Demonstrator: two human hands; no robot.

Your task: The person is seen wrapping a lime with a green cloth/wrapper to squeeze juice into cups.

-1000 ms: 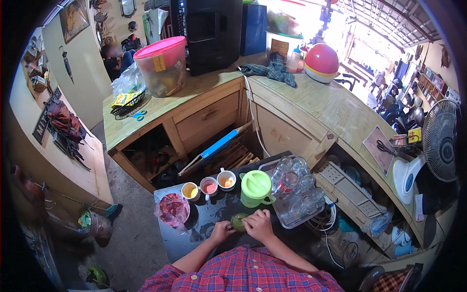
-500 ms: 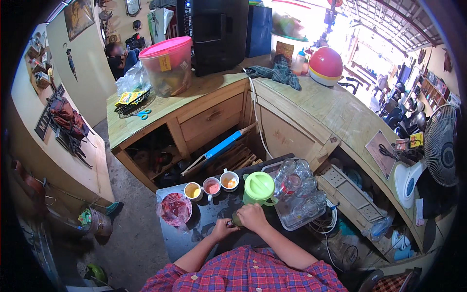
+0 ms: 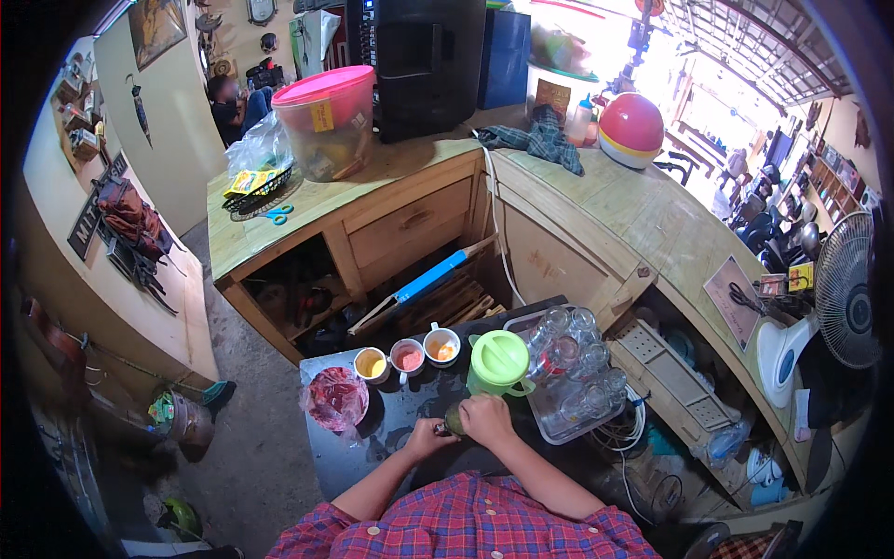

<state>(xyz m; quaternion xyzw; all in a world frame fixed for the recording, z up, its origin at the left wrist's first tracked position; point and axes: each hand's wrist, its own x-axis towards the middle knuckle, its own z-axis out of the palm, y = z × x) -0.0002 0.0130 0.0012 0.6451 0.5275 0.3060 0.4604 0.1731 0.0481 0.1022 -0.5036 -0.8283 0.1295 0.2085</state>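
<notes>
Close in front of my body, over the dark table (image 3: 391, 461), my two hands meet at a green roundish fruit (image 3: 454, 420) that looks like an avocado. My right hand (image 3: 486, 419) is closed over its right side. From the left, my left hand (image 3: 427, 437) is closed against the fruit's lower side, with a small dark thing at its fingers that I cannot make out. Just beyond the right hand stands a light green lidded pitcher (image 3: 500, 360). Left of it are a white cup with orange bits (image 3: 441, 346), a cup with pink contents (image 3: 407, 358) and a cup with yellow contents (image 3: 372, 366).
A bowl lined with red-stained plastic (image 3: 336, 400) sits at the table's left. On the right, a clear tray (image 3: 557, 431) holds several glass mugs (image 3: 585, 401). A wooden counter (image 3: 596, 200) wraps around beyond, bearing a pink-lidded tub (image 3: 326, 126) and scissors (image 3: 277, 214).
My head view has shifted slightly, so the surroundings sit a little further right. Both hands remain at the green fruit, with more of its green side showing now.
</notes>
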